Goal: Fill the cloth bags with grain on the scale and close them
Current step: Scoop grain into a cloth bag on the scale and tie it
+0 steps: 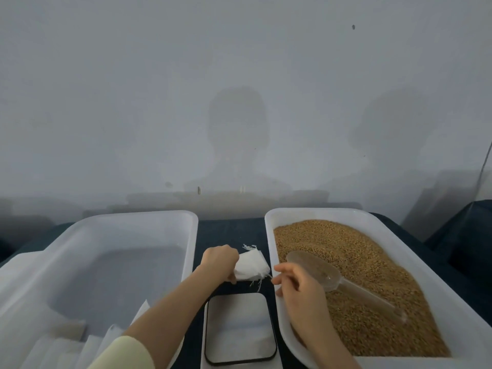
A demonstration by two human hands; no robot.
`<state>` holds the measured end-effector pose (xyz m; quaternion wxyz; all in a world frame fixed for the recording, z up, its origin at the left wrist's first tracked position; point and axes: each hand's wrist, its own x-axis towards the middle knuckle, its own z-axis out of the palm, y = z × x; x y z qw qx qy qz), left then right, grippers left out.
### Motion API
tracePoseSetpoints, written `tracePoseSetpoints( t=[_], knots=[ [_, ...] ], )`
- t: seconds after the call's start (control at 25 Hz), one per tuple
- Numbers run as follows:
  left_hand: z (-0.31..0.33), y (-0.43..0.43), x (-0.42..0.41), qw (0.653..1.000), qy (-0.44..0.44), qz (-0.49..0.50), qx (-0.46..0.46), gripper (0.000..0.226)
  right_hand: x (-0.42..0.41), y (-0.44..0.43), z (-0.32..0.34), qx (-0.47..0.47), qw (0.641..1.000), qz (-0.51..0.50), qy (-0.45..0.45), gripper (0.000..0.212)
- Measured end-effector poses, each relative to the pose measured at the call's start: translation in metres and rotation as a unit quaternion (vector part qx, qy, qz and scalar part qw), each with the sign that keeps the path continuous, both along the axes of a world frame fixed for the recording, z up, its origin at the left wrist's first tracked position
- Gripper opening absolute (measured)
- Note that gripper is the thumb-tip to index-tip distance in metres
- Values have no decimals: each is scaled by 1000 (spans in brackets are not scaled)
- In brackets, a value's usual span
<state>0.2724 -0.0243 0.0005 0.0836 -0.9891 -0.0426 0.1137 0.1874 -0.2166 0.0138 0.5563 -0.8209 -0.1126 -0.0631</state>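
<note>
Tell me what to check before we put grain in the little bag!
1. Bag held: the left hand grips the cloth bag. Ok.
2. Bag on the scale: the scale is bare and the bag is beyond it. Not ok.
3. Bag's mouth open: cannot tell.
4. Scoop in hand: the scoop lies on the grain, unheld. The right hand is by the bag's strings. Not ok.
5. Enough grain: the tub holds plenty. Ok.
</note>
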Motion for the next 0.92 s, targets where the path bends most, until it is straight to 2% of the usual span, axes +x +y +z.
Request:
tracePoseSetpoints(
  t=[0.04, 0.12, 0.2, 0.24, 0.32, 0.4, 0.52, 0.6, 0.68, 0.72, 0.8, 0.84, 0.92],
  knots=[
    [-1, 3, -1, 998, 5, 23, -52, 30, 0, -1, 0, 6, 1000, -2, 3, 24],
    [4, 7, -8, 995, -13, 37, -93, 26, 0, -1, 0, 10, 1000, -3, 10, 25],
    [16, 10, -19, 989, -87, 53, -111, 25, 0, -1, 0, 11, 1000, 0, 11, 26],
    [23, 10, -28, 977, -142, 68, -147, 25, 0, 0, 0, 14, 1000, 0, 11, 26],
    [35, 9, -49, 924, -251, 88, -276, 21, -1, -1, 0, 18, 1000, -5, 4, 25],
    [41, 8, -77, 836, -296, 111, -448, 12, -1, 0, 2, 18, 1000, -13, -12, 23],
    [44, 8, -119, 745, -195, 59, -635, 13, 0, 6, 9, 22, 998, 51, -28, 21],
    [45, 10, -135, 707, -132, 26, -694, 10, -1, 12, 16, 32, 990, 139, -8, 30],
    [41, 12, -142, 709, -103, 18, -698, 8, -3, 16, 20, 39, 985, 169, -26, 25],
    [38, 11, -142, 731, -100, 14, -675, 7, -4, 16, 21, 39, 985, 161, -41, 17],
    [30, 6, -140, 786, -120, 15, -606, 6, -6, 16, 18, 40, 988, 142, -39, 16],
    [28, 4, -139, 799, -140, 25, -584, 4, -7, 15, 16, 45, 988, 146, -23, 16],
    [25, 2, -136, 803, -164, 43, -572, 2, -8, 14, 13, 35, 986, 165, -1, 14]
  ],
)
